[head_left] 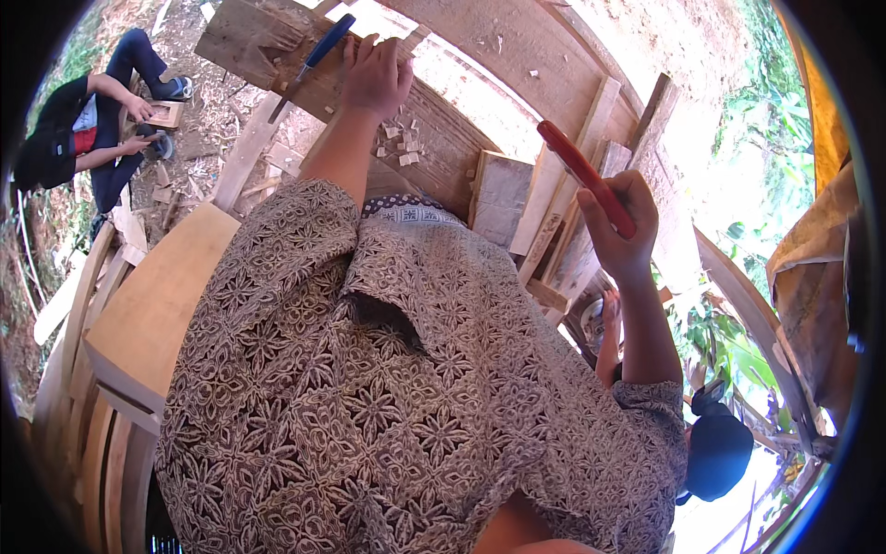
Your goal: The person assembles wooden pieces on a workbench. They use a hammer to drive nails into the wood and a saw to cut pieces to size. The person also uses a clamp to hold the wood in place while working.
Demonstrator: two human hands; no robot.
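Observation:
My left hand (377,78) rests on a thick wooden plank (242,42) at the top, its fingers stretched out over the wood. Just left of the fingertips is a chisel (325,46) with a blue handle, its metal blade slanting down to the left; no grip on it shows. Raised at the right, my right hand (623,222) is closed round one end of a long, flat red tool (577,157) that points up and to the left. The kind of this red tool is not clear. Small cut wood chips (403,146) lie beside my left forearm.
A pale smooth wooden block (166,295) stands at the left. Boards and offcuts (503,194) lean right of the plank. A seated person (88,129) handles a small wooden piece at the far left. Another person in a dark cap (720,452) is close at the lower right.

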